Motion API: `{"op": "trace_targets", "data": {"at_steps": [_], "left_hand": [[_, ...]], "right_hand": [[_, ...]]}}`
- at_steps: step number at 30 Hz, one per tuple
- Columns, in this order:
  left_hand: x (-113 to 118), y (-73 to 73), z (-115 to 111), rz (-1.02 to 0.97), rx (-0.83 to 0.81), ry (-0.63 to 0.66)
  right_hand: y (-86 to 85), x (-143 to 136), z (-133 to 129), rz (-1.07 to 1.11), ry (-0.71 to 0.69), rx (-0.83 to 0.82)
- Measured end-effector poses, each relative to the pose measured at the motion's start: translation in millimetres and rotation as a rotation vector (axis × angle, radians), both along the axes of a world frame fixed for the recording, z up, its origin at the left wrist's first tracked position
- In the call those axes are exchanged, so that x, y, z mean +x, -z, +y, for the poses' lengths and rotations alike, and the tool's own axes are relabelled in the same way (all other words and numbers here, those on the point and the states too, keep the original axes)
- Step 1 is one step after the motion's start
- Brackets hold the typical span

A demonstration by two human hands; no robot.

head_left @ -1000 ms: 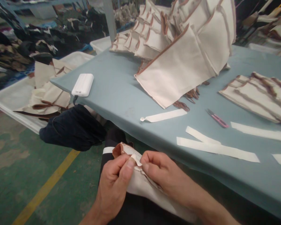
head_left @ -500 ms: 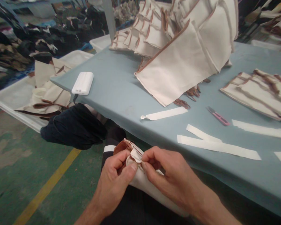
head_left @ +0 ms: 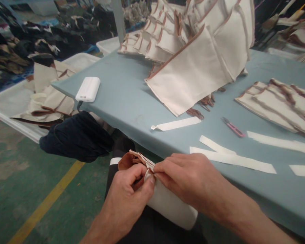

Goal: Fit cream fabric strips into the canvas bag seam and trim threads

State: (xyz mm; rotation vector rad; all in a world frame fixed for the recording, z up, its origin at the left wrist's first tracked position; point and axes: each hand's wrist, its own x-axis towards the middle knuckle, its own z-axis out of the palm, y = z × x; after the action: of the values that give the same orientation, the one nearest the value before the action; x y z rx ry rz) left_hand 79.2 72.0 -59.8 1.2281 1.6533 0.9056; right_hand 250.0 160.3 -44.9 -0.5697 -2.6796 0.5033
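A cream fabric piece with brown edging [head_left: 171, 203] lies across my lap, its upper end bunched between my hands. My left hand [head_left: 129, 193] pinches the folded edge between thumb and forefinger. Right beside it, my right hand [head_left: 183, 176] is closed on the same edge, fingertips almost meeting the left thumb. The brown inner side [head_left: 125, 161] of the piece shows beyond my left fingers. What exactly lies between the fingertips is hidden.
On the blue-grey table [head_left: 122, 98] are a large stack of cream pieces [head_left: 193, 71], a smaller pile [head_left: 277, 105], white strips [head_left: 231, 159], pink-handled thread snips [head_left: 232, 127] and a white power bank [head_left: 88, 89]. At left stands a white bin [head_left: 15, 123] holding fabric; dark cloth [head_left: 76, 139] hangs near it.
My right hand has turned over the fabric edge and closed in nearer the left thumb. The lighter flap between my fingers is folded down. The view has shifted slightly.
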Motion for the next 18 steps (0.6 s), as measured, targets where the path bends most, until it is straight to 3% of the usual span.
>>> {"op": "trace_targets", "data": {"at_steps": [6, 8, 10, 14, 16, 18], "left_hand": [[3.9, 1.4, 2.9, -0.049, -0.051, -0.011], [2.3, 1.1, 3.0, -0.136, -0.089, 0.006], [-0.9, 2.1, 2.8, -0.226, -0.127, 0.029], [-8.6, 10.5, 1.8, -0.376, -0.153, 0.07], [-11.7, 15.7, 1.3, -0.425, -0.153, 0.085], [-14.2, 18.8, 1.2, -0.435, -0.138, 0.094]], "right_hand": [[-4.9, -7.8, 4.5, -0.093, 0.098, -0.062], [-8.9, -9.8, 10.0, -0.13, 0.11, -0.275], [-10.0, -10.7, 16.8, -0.149, 0.096, -0.599], [2.6, -11.7, 26.0, -0.039, 0.02, -1.224], [11.5, -12.8, 26.8, 0.03, -0.042, -1.424], [18.1, -14.3, 25.9, 0.069, -0.078, -1.511]]}}
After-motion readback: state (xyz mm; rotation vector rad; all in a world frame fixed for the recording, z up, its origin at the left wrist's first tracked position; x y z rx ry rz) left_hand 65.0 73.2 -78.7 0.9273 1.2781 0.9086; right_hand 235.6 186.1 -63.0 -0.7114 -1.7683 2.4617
